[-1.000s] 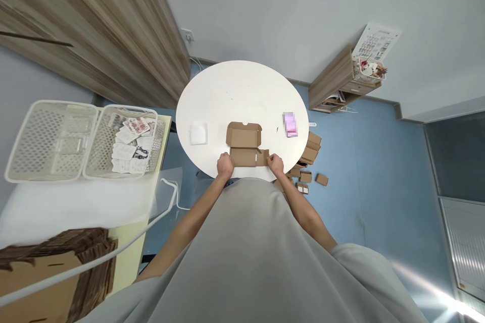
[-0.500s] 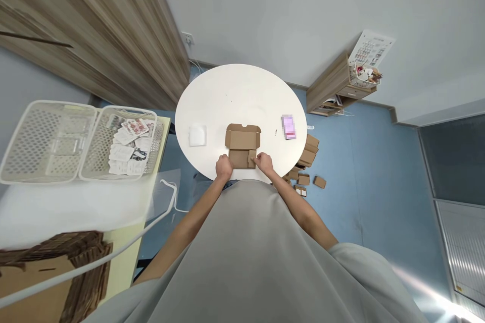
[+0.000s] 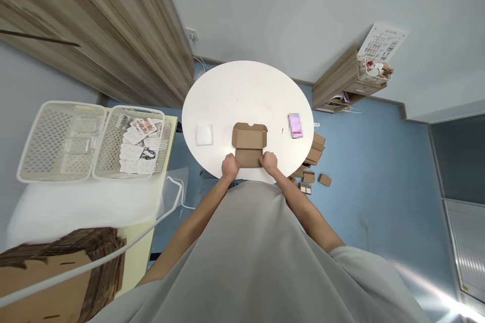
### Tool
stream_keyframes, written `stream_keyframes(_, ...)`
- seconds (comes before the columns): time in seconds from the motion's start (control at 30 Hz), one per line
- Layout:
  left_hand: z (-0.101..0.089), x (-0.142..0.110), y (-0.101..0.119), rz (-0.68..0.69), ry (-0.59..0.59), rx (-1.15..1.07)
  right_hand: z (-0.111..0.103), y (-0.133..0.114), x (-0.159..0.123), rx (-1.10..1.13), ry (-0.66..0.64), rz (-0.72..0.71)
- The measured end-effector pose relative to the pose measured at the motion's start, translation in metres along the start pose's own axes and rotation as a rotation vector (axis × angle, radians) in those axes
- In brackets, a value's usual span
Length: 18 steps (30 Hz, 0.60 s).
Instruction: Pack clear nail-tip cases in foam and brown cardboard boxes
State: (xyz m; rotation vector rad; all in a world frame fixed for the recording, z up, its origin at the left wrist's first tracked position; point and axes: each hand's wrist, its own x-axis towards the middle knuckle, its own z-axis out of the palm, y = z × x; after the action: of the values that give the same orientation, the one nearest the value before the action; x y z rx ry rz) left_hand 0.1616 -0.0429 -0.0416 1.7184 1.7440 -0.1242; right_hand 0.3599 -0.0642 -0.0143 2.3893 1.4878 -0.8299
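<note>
Your left grip [image 3: 230, 166] and right grip [image 3: 269, 162] are closed on opposite sides of the cardboard mailer box [image 3: 249, 158]; press evenly; keep it flat against the table [image 3: 246, 81].

matt brown cardboard box [image 3: 249, 139], smooth white table [image 3: 248, 91]

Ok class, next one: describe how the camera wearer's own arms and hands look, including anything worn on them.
The left hand and right hand are bare, with no gloves visible. Plain, loose grey sleeves end near the elbows.
</note>
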Motion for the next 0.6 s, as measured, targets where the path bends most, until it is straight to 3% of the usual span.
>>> stream_keyframes(0.13, -0.019, 0.01, -0.021, -0.047, 0.088, -0.123, 0.0, 0.008, -0.006, 0.065, 0.027, 0.017)
stream_keyframes(0.23, -0.049, 0.034, -0.046, -0.162, 0.288, -0.201, 0.0, 0.018, -0.015, 0.189, 0.112, 0.023)
stream_keyframes(0.33, -0.08, 0.064, -0.069, -0.295, 0.388, -0.229, 0.0, 0.024, -0.028, 0.31, 0.173, 0.028)
stream_keyframes(0.43, -0.097, 0.087, -0.081, -0.346, 0.374, -0.203, 0.0, 0.025, -0.04, 0.4, 0.196, 0.058)
stream_keyframes(0.6, -0.098, 0.102, -0.08, -0.368, 0.286, -0.167, -0.002, 0.024, -0.059, 0.499, 0.208, 0.115)
